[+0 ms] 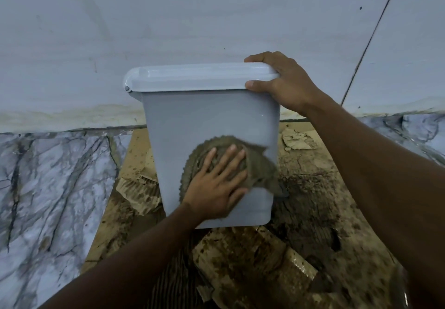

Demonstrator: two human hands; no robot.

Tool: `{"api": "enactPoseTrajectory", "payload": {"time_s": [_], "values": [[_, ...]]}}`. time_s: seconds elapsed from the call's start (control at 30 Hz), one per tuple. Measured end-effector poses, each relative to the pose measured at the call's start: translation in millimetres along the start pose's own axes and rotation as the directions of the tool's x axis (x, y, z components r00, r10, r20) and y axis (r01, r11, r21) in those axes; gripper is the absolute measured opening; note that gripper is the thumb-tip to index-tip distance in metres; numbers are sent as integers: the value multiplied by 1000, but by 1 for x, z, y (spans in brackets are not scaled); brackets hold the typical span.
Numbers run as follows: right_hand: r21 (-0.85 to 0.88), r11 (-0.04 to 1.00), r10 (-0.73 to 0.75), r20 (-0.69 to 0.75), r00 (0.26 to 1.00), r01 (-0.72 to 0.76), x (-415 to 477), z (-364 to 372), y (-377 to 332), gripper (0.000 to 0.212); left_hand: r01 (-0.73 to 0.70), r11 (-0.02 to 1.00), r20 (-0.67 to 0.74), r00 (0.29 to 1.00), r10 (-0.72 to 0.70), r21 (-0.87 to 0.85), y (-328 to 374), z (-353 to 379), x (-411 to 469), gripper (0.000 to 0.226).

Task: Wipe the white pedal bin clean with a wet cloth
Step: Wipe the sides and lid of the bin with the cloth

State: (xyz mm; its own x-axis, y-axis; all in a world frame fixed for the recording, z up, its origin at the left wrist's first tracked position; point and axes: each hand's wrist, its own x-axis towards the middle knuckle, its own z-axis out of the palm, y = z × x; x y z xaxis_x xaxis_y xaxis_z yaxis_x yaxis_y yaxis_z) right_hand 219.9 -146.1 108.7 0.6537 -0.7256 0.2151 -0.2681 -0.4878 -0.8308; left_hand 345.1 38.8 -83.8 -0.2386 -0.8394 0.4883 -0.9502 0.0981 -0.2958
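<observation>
Two hands share the work: the right hand [284, 85] grips the corner of the lid [202, 77], fingers curled over it, probably to steady the white pedal bin [207, 113], while the left hand [214, 188] presses flat, fingers spread, on the wet cloth [260, 169] against its near side. The bin stands on soiled cardboard [301, 188] by a wall [192, 20]; its pale plastic looks mostly clean, the cloth brown

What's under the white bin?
Torn, dirty cardboard spreads out from under the pedal bin, over the marble floor. The spot right beneath its base is hidden.
</observation>
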Motion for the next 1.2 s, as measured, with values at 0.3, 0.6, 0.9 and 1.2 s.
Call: {"api": "enactPoseTrajectory", "payload": {"time_s": [0.3,0.6,0.9,1.2], "values": [[-14,1000,-12,5,1000,12,0,-1,3,45,-141,990,92,986,138,22,73,32,5,64],[-18,999,-34,-10,999,34,4,3,4,41,91,993,4,996,-92,77,-46,-8,-45,58],[-77,995,-70,-26,997,67,4,5,7,41,280,959,-2,960,-280,50,-12,-3,-26,60],[-29,997,-73,-26,997,73,4,4,8,41,145,984,-14,989,-144,106,-46,7,-98,56]]}}
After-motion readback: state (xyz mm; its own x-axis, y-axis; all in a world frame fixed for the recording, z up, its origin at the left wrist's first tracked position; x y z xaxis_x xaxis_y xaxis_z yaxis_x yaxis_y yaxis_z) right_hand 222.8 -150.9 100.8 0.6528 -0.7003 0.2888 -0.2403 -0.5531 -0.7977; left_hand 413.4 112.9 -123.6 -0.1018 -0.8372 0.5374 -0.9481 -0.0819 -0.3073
